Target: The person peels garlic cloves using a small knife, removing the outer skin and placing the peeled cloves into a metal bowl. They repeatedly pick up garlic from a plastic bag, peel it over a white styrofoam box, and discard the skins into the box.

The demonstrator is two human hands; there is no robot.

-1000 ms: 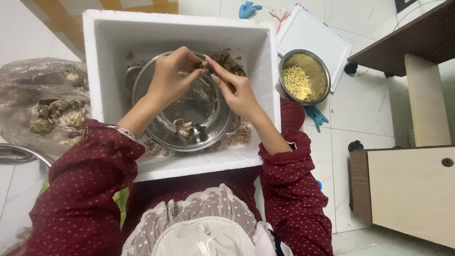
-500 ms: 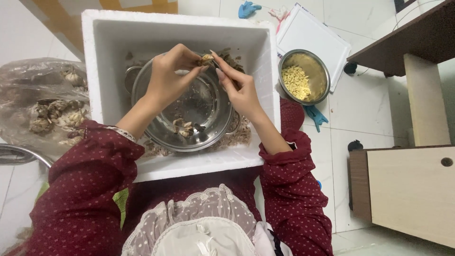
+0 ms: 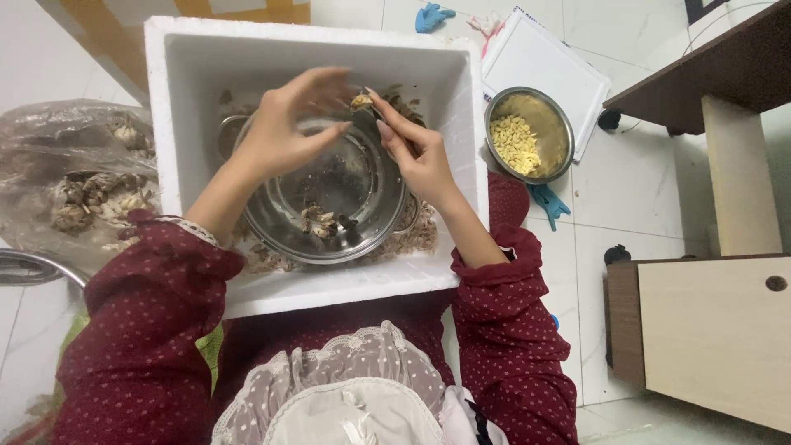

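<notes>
Both my hands work over a large steel bowl (image 3: 329, 206) that sits inside a white foam box (image 3: 247, 58). My right hand (image 3: 416, 152) pinches a small garlic clove (image 3: 361, 101) at its fingertips, above the far rim of the bowl. My left hand (image 3: 292, 124) hovers beside it with fingers spread and curled, its tips close to the clove but holding nothing. A few cloves and skins (image 3: 323, 221) lie in the bottom of the bowl. Loose papery skins (image 3: 416, 235) fill the box around the bowl.
A smaller steel bowl of peeled pale cloves (image 3: 527, 136) stands on the floor at the right, by a white board (image 3: 544, 62). A clear bag of garlic bulbs (image 3: 78, 185) lies at the left. Wooden furniture (image 3: 717, 330) stands at the right.
My left hand has let go of the clove and opened its fingers. My right hand stays pinched on the clove, in much the same place.
</notes>
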